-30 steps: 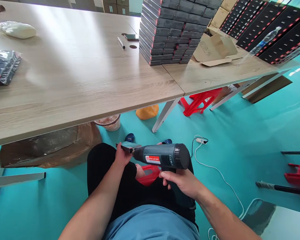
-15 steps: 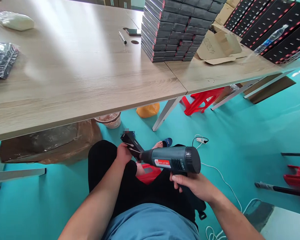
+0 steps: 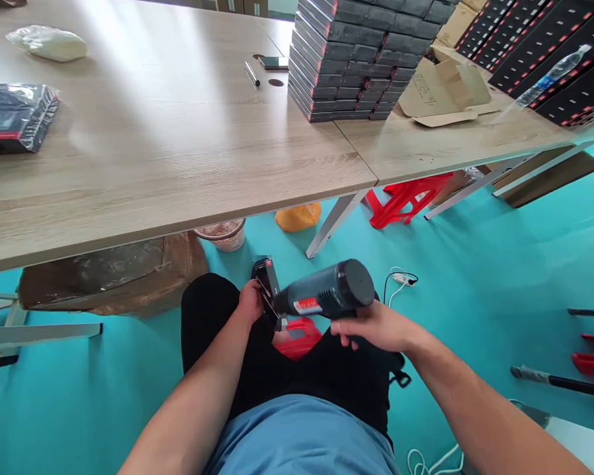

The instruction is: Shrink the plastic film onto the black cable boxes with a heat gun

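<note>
A dark heat gun (image 3: pixel 329 290) with a red label is gripped at its handle by my right hand (image 3: pixel 369 326), and its nozzle points left. Closed on a small black box (image 3: pixel 266 280) is my left hand (image 3: pixel 250 300), over my left knee below the table edge. The nozzle is close to the box's near end; whether they touch I cannot tell. Thin light lines show across the box's face. My fingers partly cover the box, and the gun hides part of its right side.
On the wooden table (image 3: pixel 178 145) stand a tall stack of black boxes (image 3: pixel 356 66), a film-wrapped box (image 3: pixel 17 119), a pen (image 3: pixel 252 74) and an opened carton (image 3: pixel 440 92). Beneath it are a bin (image 3: pixel 228 237), a yellow bag (image 3: pixel 299 218) and a red stool (image 3: pixel 406 201). A power strip (image 3: pixel 403 280) lies right.
The heat gun has swung up and to the left, its body now more tilted. The black box has turned more upright and shifted slightly right. The view has moved a little left.
</note>
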`<state>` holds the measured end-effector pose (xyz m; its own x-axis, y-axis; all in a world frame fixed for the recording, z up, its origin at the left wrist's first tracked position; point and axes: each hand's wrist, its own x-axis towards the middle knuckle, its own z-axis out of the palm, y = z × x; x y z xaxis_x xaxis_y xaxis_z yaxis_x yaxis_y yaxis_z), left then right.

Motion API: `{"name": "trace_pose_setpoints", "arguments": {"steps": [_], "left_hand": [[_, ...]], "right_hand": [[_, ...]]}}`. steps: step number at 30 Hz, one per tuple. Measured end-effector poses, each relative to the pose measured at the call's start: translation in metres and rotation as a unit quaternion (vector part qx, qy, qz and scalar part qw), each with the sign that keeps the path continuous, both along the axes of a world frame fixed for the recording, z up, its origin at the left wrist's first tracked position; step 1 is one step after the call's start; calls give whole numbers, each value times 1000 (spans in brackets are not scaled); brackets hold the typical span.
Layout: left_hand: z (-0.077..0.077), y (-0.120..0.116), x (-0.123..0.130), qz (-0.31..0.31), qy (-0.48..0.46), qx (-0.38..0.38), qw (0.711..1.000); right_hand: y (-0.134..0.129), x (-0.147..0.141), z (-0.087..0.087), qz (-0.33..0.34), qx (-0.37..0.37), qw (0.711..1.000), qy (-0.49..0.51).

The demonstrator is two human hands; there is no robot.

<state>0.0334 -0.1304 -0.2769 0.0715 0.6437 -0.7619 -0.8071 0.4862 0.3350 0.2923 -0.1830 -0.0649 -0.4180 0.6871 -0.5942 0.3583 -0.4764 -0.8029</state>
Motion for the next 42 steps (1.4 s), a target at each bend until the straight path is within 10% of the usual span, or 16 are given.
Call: {"name": "trace_pose_setpoints", "arguments": {"steps": [5, 16, 24, 30, 33, 38, 42], "left_hand": [[2, 3, -2, -43, 21, 41, 998], [12, -3, -7, -198, -167, 91, 962], [24, -8, -6, -148, -115, 98, 977], [28, -7, -2, -171, -146, 85, 971], [26, -4, 1, -182, -124, 63, 973], [16, -1, -5, -78, -75, 37, 993], [6, 3, -12, 44, -39, -7, 998]], "right_hand": [[-37, 29, 3, 50, -87, 993, -68], [6, 12, -42, -257, -25, 964, 62], [-1, 25, 2, 90, -73, 993, 25], [8, 29, -25, -169, 29, 985, -31], [12, 11, -28, -167, 29, 985, 2], [-11, 19, -13, -15, -46, 997, 62], [-30, 37, -16, -156, -20, 988, -7]]}}
